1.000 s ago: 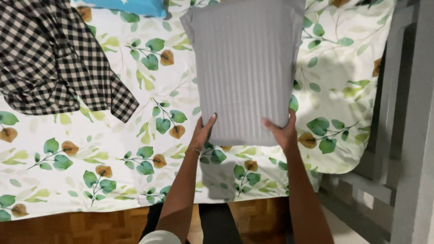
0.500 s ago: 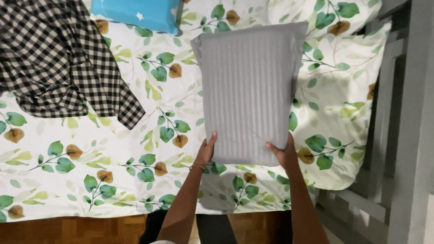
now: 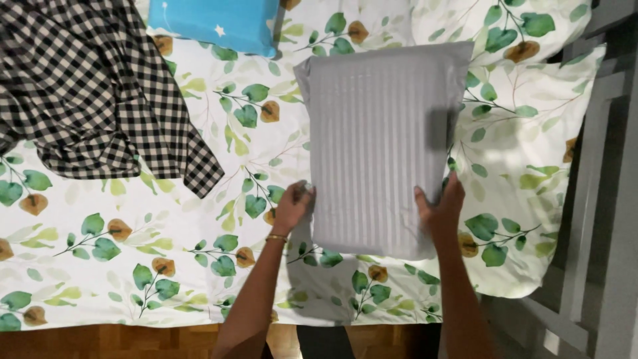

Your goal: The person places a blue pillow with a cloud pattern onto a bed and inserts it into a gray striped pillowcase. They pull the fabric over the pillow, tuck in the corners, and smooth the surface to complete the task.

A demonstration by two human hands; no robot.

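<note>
1. Two hands on the grey striped pillowcase [image 3: 382,143]: your left hand [image 3: 292,207] clamps its lower left edge, your right hand [image 3: 441,205] its lower right edge, fingers closed on the fabric.
2. Change over the last second: the pillowcase sits lower in view and further from you, the blue pillow [image 3: 214,23] is now fully exposed above it. Your grip points haven't moved. Reads as you carrying the folded piece out over the bed, not refolding it.
3. Location: over the leaf-print bedsheet [image 3: 166,233], right of centre, well apart from the black-and-white checked shirt [image 3: 93,100] at upper left. Can't tell if it rests flat or hangs just above.
4. Orientation: long axis runs away from you, stripes parallel to it, far short edge just beside the blue pillow, slightly tilted right.
</note>
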